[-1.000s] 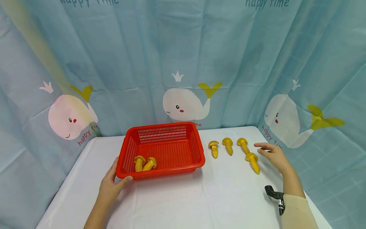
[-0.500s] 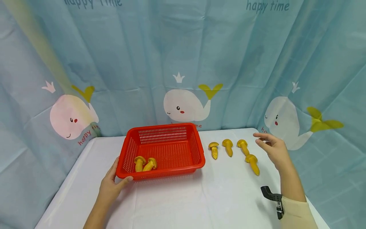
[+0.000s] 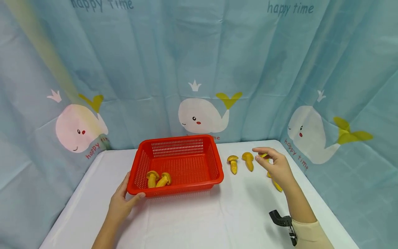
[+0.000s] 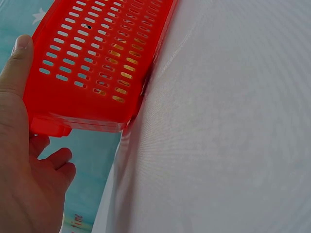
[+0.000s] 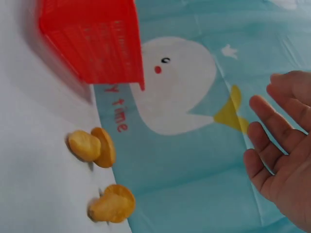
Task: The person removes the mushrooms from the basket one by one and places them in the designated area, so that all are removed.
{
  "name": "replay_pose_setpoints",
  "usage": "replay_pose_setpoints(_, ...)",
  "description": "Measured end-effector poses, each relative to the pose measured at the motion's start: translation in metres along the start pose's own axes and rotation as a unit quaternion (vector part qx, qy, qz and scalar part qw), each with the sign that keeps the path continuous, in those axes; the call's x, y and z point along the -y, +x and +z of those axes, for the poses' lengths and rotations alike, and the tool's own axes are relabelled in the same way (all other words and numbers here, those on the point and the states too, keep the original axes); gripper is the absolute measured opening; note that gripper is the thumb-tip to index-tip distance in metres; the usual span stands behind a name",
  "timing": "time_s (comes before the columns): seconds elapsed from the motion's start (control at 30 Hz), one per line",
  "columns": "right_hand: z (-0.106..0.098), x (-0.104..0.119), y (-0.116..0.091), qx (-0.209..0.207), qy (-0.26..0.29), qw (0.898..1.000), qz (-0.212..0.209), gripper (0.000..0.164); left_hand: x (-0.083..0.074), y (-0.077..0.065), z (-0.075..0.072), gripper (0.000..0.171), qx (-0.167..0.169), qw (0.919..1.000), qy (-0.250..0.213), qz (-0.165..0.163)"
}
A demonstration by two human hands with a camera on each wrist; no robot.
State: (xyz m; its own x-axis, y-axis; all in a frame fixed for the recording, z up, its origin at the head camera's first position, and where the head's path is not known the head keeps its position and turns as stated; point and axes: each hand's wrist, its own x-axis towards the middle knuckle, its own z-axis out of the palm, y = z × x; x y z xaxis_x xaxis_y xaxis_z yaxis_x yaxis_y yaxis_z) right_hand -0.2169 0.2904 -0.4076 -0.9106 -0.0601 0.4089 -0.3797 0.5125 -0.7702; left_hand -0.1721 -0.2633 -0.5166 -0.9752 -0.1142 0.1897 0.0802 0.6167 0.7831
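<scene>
In the head view the left hand point(image 3: 119, 204) grips the near-left corner of the red basket point(image 3: 189, 166), with two yellow mushrooms point(image 3: 152, 180) lying inside by that corner, while the right hand point(image 3: 276, 167) hovers toward the far-right corner of the white table point(image 3: 186, 221), near four loose mushrooms point(image 3: 248, 161), two partly hidden behind it. The left wrist view shows the thumb at the basket's rim. In the right wrist view the right hand is half spread, holding nothing; gathering mushrooms into the basket seems the step in hand, and the next move probably calls for pinching one stem.
</scene>
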Motion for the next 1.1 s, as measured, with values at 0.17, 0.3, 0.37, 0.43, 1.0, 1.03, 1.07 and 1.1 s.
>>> replay_pose_setpoints(0.17, 0.019, 0.001, -0.001, 0.018, 0.018, 0.999, -0.019, 0.025, 0.001, 0.0, 0.0, 0.103, 0.001, 1.0, -0.001, -0.001)
replay_pose_setpoints(0.3, 0.036, 0.009, 0.002, 0.029, 0.016, 0.998, -0.045, 0.027, 0.001, 0.0, 0.001, 0.103, 0.008, 0.9999, -0.002, -0.007)
replay_pose_setpoints(0.37, 0.045, 0.017, 0.005, 0.041, 0.023, 0.998, -0.047, 0.028, 0.001, 0.0, 0.001, 0.103, 0.009, 0.9999, -0.001, -0.009)
replay_pose_setpoints(0.43, 0.054, 0.027, 0.009, 0.056, 0.027, 0.997, -0.046, 0.029, 0.0, 0.0, 0.002, 0.103, 0.008, 0.9999, -0.002, -0.011)
replay_pose_setpoints(1.0, 0.15, 0.073, 0.049, 0.142, 0.071, 0.987, -0.016, 0.029, 0.004, 0.0, 0.002, 0.101, -0.003, 1.0, 0.006, -0.003)
replay_pose_setpoints(1.03, 0.155, 0.074, 0.051, 0.145, 0.071, 0.987, -0.02, 0.03, 0.004, 0.0, 0.002, 0.101, -0.003, 1.0, 0.004, 0.0)
replay_pose_setpoints(1.07, 0.159, 0.075, 0.052, 0.147, 0.074, 0.986, -0.02, 0.03, 0.003, 0.0, 0.003, 0.101, -0.004, 1.0, 0.003, 0.001)
replay_pose_setpoints(1.1, 0.164, 0.076, 0.053, 0.149, 0.073, 0.986, -0.02, 0.03, 0.003, 0.0, 0.003, 0.101, -0.004, 1.0, 0.004, 0.002)
